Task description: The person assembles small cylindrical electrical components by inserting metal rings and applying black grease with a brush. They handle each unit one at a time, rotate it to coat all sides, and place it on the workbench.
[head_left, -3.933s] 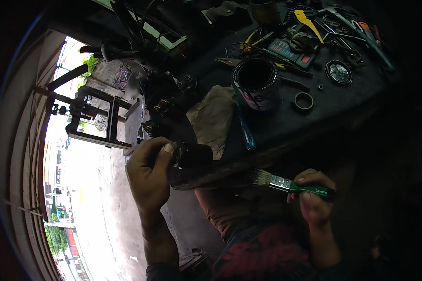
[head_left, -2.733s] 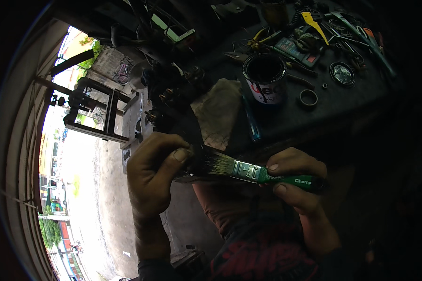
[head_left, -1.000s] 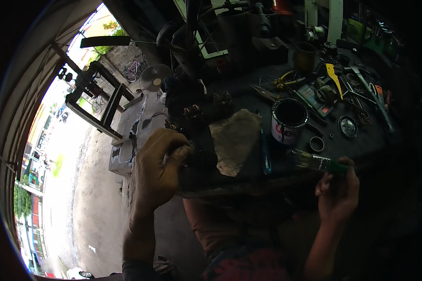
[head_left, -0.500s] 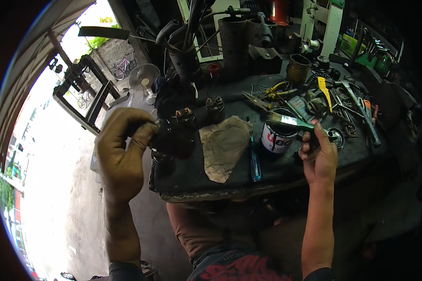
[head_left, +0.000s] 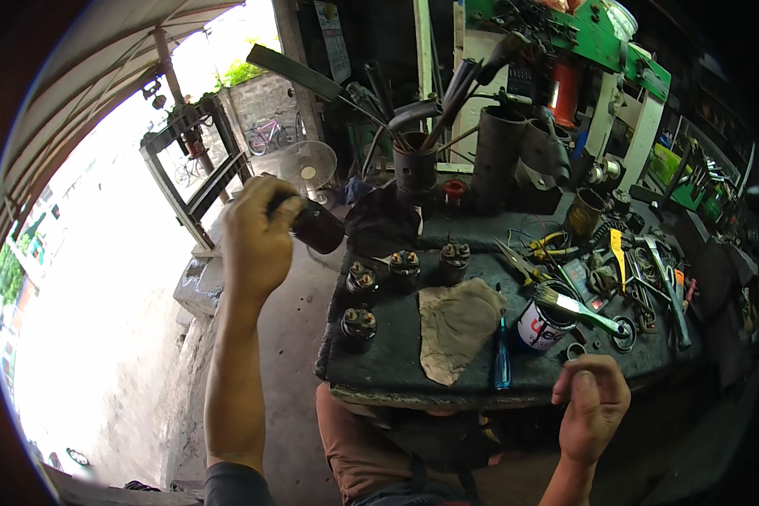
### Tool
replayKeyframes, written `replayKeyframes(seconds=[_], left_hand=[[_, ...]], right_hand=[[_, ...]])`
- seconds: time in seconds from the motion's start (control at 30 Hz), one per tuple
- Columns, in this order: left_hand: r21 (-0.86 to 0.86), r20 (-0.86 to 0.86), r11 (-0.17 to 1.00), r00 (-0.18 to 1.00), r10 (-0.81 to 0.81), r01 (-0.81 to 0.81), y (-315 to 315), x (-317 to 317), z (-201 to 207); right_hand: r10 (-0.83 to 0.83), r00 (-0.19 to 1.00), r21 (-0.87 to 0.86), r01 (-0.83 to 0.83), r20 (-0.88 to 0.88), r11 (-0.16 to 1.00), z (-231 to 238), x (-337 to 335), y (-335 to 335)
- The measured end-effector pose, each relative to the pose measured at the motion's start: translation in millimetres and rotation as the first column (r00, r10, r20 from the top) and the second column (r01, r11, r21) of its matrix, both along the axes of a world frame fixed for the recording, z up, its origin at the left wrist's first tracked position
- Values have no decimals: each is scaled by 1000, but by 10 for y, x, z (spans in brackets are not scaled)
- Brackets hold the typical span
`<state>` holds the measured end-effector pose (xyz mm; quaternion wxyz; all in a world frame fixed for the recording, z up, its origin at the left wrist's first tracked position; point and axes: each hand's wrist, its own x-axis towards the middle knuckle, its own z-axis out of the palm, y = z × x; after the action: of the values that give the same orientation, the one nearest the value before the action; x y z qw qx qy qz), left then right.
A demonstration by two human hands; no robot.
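My left hand (head_left: 261, 228) is raised left of the bench, its fingers closed on the end of a black cylindrical solenoid (head_left: 319, 228), held tilted in the air. My right hand (head_left: 594, 401) is near the bench's front edge, loosely curled, with nothing visible in it. Just beyond lies a paintbrush (head_left: 594, 316) with a green handle, resting across the top of a paint can (head_left: 541, 329) with a white label. Several similar solenoids with copper-coloured terminals, such as one solenoid (head_left: 358, 322), stand at the bench's left end.
A stained brown cloth or paper piece (head_left: 460, 325) and a blue-handled screwdriver (head_left: 503, 363) lie on the dark bench (head_left: 388, 358). Pliers (head_left: 523, 261), a yellow tool (head_left: 617, 257) and other tools crowd the right. Metal cylinders (head_left: 497, 156) and a fan (head_left: 308, 173) stand behind.
My right hand has let go of the paintbrush, which now rests on the can, and has drawn back. My left hand carries the solenoid clear of the bench's left end. The view has shifted.
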<state>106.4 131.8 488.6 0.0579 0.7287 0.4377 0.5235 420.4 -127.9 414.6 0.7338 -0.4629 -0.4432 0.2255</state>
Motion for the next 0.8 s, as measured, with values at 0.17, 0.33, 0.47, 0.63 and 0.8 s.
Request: replayKeyframes(seconds=[0.17, 0.33, 0.47, 0.63, 0.8], left_hand=[[-20, -119, 998, 992, 50, -53, 385, -43, -310], [-11, -60, 1000, 998, 14, -15, 459, -155, -458], [-6, 80, 999, 996, -34, 35, 394, -235, -487], [-14, 93, 995, 991, -100, 102, 396, -368, -526], [-14, 84, 984, 981, -175, 177, 503, -315, -552]], right_hand=[[129, 653, -46, -143, 746, 989, 742, -317, 670], [176, 53, -171, -88, 983, 981, 1024, -591, 2161], [362, -317, -333, 143, 877, 932, 714, -978, 3296], [531, -540, -441, 299, 653, 846, 321, -1258, 3900], [218, -576, -250, 24, 788, 968, 236, -1189, 4131]])
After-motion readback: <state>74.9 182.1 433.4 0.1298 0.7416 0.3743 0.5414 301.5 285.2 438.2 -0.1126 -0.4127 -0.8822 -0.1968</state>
